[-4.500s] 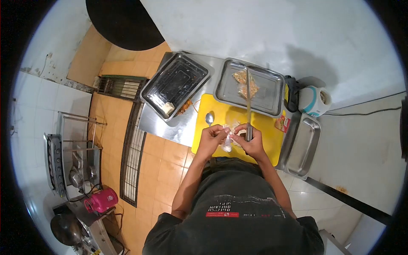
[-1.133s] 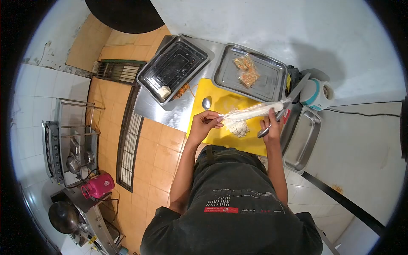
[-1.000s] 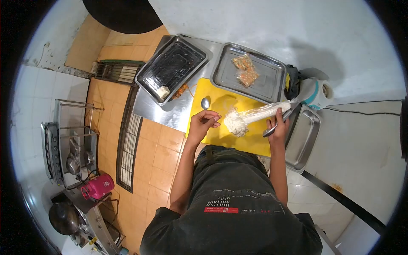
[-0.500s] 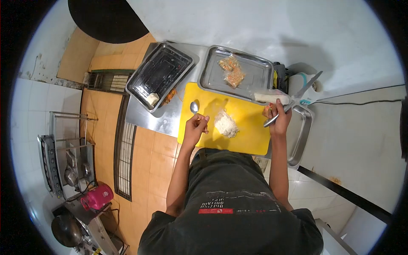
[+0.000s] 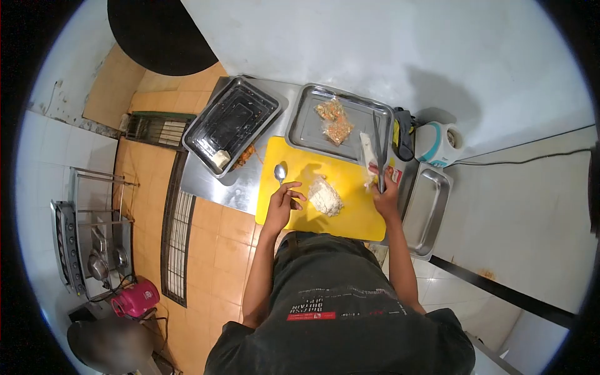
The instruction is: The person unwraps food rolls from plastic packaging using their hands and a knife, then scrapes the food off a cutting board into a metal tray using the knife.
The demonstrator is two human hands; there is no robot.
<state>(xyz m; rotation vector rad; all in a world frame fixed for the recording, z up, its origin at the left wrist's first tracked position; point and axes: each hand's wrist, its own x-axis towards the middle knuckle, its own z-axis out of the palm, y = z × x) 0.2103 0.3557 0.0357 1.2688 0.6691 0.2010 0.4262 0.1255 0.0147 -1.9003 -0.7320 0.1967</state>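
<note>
My right hand (image 5: 386, 195) is closed around the grip of a large knife (image 5: 379, 142), its blade pointing away from me over the tray's right end. Right beside the blade is a long white piece in clear plastic (image 5: 367, 149); whether my fingers also hold it, I cannot make out. My left hand (image 5: 284, 205) hovers over the left side of the yellow cutting board (image 5: 359, 219), fingers bent and apart, with nothing in it. Just beyond those fingers lies a metal spoon (image 5: 280, 172). A mound of white, crumbly food (image 5: 325, 197) sits mid-board between my hands.
Behind the board, a steel tray (image 5: 300, 128) holds bags of chopped orange mix (image 5: 337, 130). A dark tray (image 5: 234, 122) with a white block (image 5: 220, 159) is at left. A steel pan (image 5: 428, 203) and a white-teal appliance (image 5: 437, 144) stand right. Another person is at lower left.
The knife has swung from slanting right to pointing nearly straight away, and my right hand has moved left. The white wrapped piece has turned upright with it. My left fingers have spread from a pinch.
</note>
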